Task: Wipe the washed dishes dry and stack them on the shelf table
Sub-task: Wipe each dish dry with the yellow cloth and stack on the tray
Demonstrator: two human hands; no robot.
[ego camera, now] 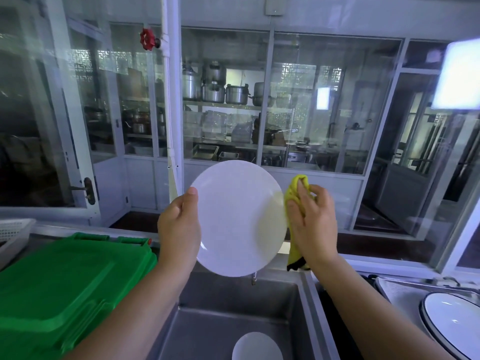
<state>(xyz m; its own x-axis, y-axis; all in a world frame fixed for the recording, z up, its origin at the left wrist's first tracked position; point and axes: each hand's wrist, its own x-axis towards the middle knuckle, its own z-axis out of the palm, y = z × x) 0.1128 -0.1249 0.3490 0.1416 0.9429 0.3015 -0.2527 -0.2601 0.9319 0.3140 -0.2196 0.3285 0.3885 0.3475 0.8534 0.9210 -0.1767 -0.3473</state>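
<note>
A round white plate [233, 216] is held up on edge above the steel sink [293, 289], its face toward me. My left hand [179, 227] grips its left rim, thumb on the front. My right hand [311, 219] holds a yellow cloth [294, 196] pressed against the plate's right rim; the cloth's tail hangs down below the hand. Another white dish [257, 346] lies in the sink basin at the bottom. A plate with a dark rim [449, 323] rests on the right.
A green plastic crate lid [65, 287] covers the counter to the left of the sink. A white basket [13, 229] sits at the far left. Behind the sink runs a glass partition [226, 100] with a white pipe [171, 100] and red valve [148, 38].
</note>
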